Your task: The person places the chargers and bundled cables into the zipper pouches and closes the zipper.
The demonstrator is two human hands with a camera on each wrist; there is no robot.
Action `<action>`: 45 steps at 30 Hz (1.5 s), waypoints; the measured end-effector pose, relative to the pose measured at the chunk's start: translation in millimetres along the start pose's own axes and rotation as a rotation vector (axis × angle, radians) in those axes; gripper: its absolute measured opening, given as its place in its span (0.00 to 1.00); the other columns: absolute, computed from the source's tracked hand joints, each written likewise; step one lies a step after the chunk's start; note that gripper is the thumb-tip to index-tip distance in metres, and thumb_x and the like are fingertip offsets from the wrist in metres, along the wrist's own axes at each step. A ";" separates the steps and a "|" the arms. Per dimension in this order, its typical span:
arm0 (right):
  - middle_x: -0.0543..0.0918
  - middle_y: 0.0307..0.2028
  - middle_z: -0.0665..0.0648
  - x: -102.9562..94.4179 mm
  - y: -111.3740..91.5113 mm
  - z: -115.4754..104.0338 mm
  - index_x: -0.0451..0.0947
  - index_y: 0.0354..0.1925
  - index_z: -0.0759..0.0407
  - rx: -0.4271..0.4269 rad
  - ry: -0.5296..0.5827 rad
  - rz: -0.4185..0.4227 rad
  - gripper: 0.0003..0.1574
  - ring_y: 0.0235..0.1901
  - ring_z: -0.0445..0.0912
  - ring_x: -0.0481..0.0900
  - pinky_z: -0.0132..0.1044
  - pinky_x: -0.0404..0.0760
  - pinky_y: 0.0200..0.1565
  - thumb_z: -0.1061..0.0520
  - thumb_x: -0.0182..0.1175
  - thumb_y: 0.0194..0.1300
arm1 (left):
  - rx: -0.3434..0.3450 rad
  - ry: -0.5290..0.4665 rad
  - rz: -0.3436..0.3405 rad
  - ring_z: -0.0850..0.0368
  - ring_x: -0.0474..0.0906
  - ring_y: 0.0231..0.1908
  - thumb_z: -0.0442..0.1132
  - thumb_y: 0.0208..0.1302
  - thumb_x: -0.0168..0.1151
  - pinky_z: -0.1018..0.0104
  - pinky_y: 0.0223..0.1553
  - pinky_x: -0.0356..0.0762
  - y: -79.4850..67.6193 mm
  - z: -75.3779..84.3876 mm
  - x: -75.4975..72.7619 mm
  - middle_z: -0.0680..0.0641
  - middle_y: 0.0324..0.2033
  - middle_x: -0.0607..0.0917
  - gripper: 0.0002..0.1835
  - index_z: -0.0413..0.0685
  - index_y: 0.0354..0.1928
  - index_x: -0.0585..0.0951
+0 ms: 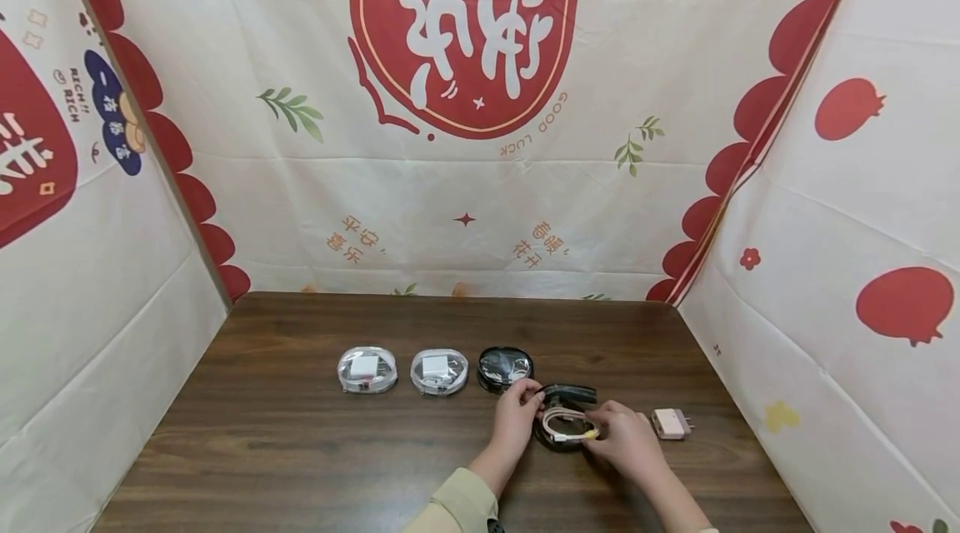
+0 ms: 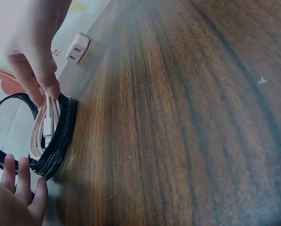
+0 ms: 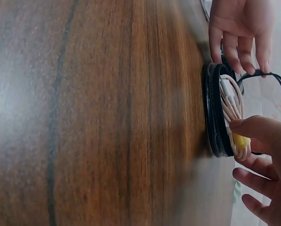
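Observation:
An open black oval zip pouch (image 1: 567, 393) with a clear lid sits right of the table's middle. Inside its opening is a coiled pale pink charging cable (image 1: 547, 423), bound with a yellow tie (image 3: 242, 141). My right hand (image 1: 628, 440) pinches the coil between thumb and finger close to the tie. At the pouch's left side, my left hand (image 1: 516, 416) holds the raised lid's edge between thumb and fingertips; the right wrist view shows this pinch. The cable's white connector (image 2: 48, 127) lies against the coil in the left wrist view.
A white two-port charger plug (image 1: 669, 424) lies right of my right hand. Behind my left hand is a closed black pouch (image 1: 506, 367). Two clear pouches (image 1: 367, 369) with white trim, each holding a white charger, stand farther left. Printed cloth walls (image 1: 465, 183) surround the wooden table (image 1: 300, 450).

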State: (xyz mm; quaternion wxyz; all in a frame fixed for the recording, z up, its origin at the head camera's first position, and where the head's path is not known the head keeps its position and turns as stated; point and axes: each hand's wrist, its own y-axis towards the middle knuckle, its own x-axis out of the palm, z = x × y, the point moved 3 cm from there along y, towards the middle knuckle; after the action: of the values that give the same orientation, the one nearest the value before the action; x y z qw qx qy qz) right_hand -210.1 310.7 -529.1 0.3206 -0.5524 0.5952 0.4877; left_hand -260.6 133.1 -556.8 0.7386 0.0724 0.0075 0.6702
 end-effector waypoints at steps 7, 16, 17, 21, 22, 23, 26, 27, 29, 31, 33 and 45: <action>0.70 0.24 0.43 1.4 5.4 -9.3 0.87 0.35 0.55 -0.061 -0.054 -0.020 0.19 0.24 0.40 0.68 0.39 0.64 0.29 0.55 0.77 0.39 | -0.009 0.027 0.001 0.49 0.80 0.26 0.25 0.62 0.62 0.58 0.30 0.83 0.2 -0.8 -1.2 0.52 0.22 0.77 0.02 0.36 0.33 0.79; 0.72 0.24 0.44 5.5 8.1 -9.2 0.87 0.35 0.54 -0.062 -0.097 -0.051 0.19 0.25 0.41 0.70 0.40 0.64 0.29 0.51 0.76 0.41 | 0.011 0.112 0.017 0.66 0.74 0.23 0.27 0.62 0.64 0.72 0.27 0.75 0.0 2.5 -2.2 0.56 0.21 0.76 0.02 0.40 0.33 0.81; 0.73 0.25 0.45 6.1 8.1 -9.0 0.87 0.35 0.53 -0.060 -0.105 -0.053 0.19 0.26 0.42 0.71 0.40 0.65 0.30 0.50 0.76 0.42 | 0.012 0.118 0.024 0.66 0.73 0.23 0.28 0.61 0.64 0.73 0.27 0.74 0.1 2.9 -2.1 0.56 0.20 0.76 0.02 0.41 0.33 0.81; 0.77 0.28 0.47 9.0 7.1 -8.2 0.87 0.36 0.52 -0.054 -0.136 -0.045 0.19 0.30 0.46 0.77 0.43 0.68 0.30 0.47 0.76 0.43 | 0.000 0.104 0.040 0.60 0.76 0.22 0.27 0.61 0.64 0.72 0.25 0.74 -0.1 5.1 -0.7 0.55 0.20 0.75 0.02 0.39 0.34 0.81; 0.77 0.28 0.48 9.1 6.7 -8.6 0.87 0.36 0.52 -0.056 -0.143 -0.040 0.20 0.30 0.47 0.78 0.43 0.69 0.29 0.47 0.76 0.43 | -0.011 0.089 0.039 0.57 0.76 0.22 0.27 0.62 0.63 0.71 0.24 0.75 -0.2 5.4 -0.3 0.54 0.20 0.75 0.02 0.39 0.34 0.80; 0.78 0.29 0.48 9.6 6.3 -8.8 0.87 0.36 0.52 -0.058 -0.148 -0.034 0.20 0.30 0.48 0.79 0.44 0.70 0.30 0.46 0.76 0.43 | -0.020 0.071 0.037 0.54 0.77 0.22 0.27 0.62 0.63 0.70 0.23 0.75 -0.6 6.0 0.1 0.54 0.20 0.76 0.02 0.37 0.34 0.80; 0.77 0.28 0.49 10.5 5.2 -9.4 0.87 0.37 0.53 -0.050 -0.148 -0.023 0.21 0.28 0.47 0.78 0.45 0.71 0.29 0.46 0.77 0.43 | -0.057 -0.005 0.019 0.51 0.78 0.22 0.26 0.62 0.62 0.67 0.21 0.78 -2.4 7.9 0.9 0.50 0.21 0.77 0.02 0.36 0.36 0.79; 0.77 0.27 0.49 10.5 4.7 -9.7 0.87 0.37 0.53 -0.048 -0.145 -0.020 0.22 0.28 0.47 0.78 0.46 0.71 0.29 0.45 0.77 0.44 | -0.059 -0.029 0.012 0.52 0.78 0.22 0.26 0.63 0.62 0.66 0.20 0.78 -3.2 8.5 1.1 0.49 0.21 0.77 0.02 0.36 0.36 0.79; 0.77 0.27 0.48 10.4 3.7 -9.9 0.86 0.36 0.54 -0.035 -0.132 -0.022 0.21 0.27 0.46 0.77 0.47 0.72 0.31 0.46 0.77 0.45 | -0.052 -0.060 0.005 0.55 0.78 0.22 0.26 0.64 0.60 0.65 0.21 0.80 -4.8 8.7 0.9 0.48 0.22 0.77 0.02 0.37 0.36 0.79; 0.77 0.28 0.49 9.6 2.3 -9.9 0.85 0.36 0.55 -0.024 -0.114 -0.024 0.21 0.28 0.47 0.78 0.48 0.73 0.32 0.46 0.76 0.45 | -0.020 -0.081 -0.003 0.57 0.78 0.22 0.26 0.65 0.59 0.65 0.21 0.81 -6.3 9.9 0.5 0.49 0.22 0.77 0.02 0.38 0.36 0.78; 0.79 0.31 0.50 9.0 0.5 -9.2 0.84 0.38 0.56 -0.017 -0.096 -0.023 0.21 0.32 0.48 0.80 0.50 0.74 0.35 0.48 0.76 0.46 | -0.011 -0.088 -0.006 0.58 0.78 0.22 0.27 0.66 0.59 0.65 0.21 0.81 -6.4 9.9 0.1 0.49 0.22 0.76 0.01 0.37 0.37 0.78; 0.82 0.33 0.48 8.8 -1.7 -7.6 0.84 0.34 0.54 -0.050 -0.056 0.022 0.14 0.38 0.50 0.82 0.49 0.75 0.38 0.54 0.76 0.47 | -0.137 -0.071 0.029 0.58 0.75 0.21 0.24 0.65 0.59 0.57 0.24 0.82 -2.6 5.4 0.4 0.45 0.23 0.77 0.03 0.35 0.39 0.78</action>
State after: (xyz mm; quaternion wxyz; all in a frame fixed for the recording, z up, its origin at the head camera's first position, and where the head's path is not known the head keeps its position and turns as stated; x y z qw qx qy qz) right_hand -208.9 300.8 -535.2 0.3178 -0.5398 0.5798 0.5211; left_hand -257.3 132.7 -551.8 0.7318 0.0455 -0.0659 0.6768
